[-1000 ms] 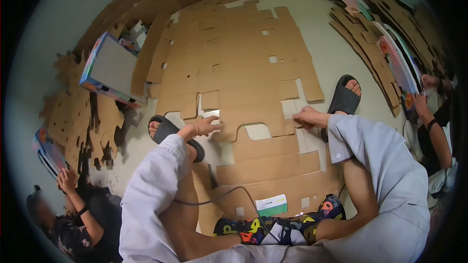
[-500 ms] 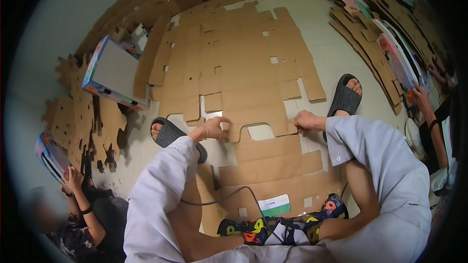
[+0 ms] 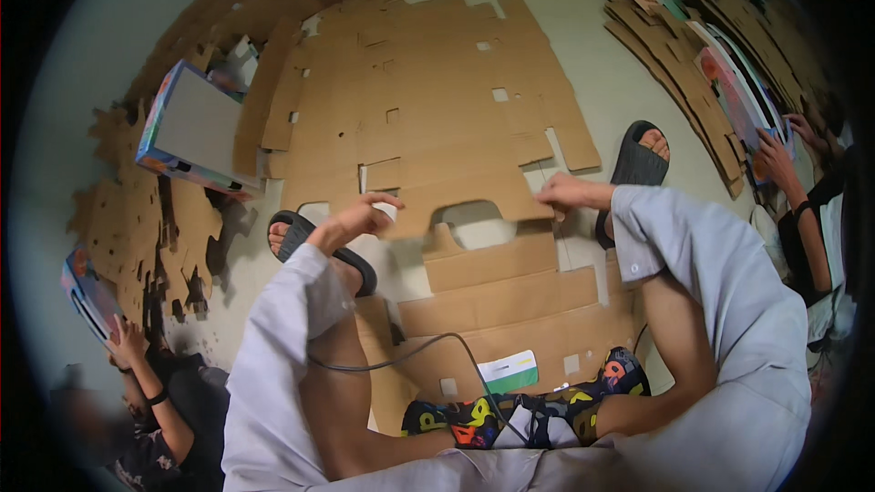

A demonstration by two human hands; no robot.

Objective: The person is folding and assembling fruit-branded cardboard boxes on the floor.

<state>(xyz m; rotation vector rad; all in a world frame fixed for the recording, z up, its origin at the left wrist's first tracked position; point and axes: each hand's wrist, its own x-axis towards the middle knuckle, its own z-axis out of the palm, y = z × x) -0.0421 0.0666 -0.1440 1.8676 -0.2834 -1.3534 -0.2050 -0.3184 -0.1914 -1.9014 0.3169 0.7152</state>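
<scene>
A large flat brown cardboard sheet (image 3: 433, 128) with several cut slots and square holes lies in front of me. My left hand (image 3: 357, 221) pinches the left part of its near edge, and my right hand (image 3: 567, 194) has its fingers closed on the right corner. That near edge is tilted up a little, with a wide notch between my hands. Beneath and nearer to me lie more cardboard pieces (image 3: 497, 264), partly covered by the sheet. How far the fingertips reach under the cardboard is hidden.
A printed box (image 3: 199, 128) stands at left beside torn cardboard scraps (image 3: 191, 241). Cardboard stacks (image 3: 679, 82) lie at right. Two people work at the sides, each with hands on a printed box. My sandalled feet flank the sheet; a black cable (image 3: 392, 360) crosses near my lap.
Both hands have lifted the sheet's near edge slightly and shifted it away from me. More of the lower cardboard now shows. The whole view has moved a little.
</scene>
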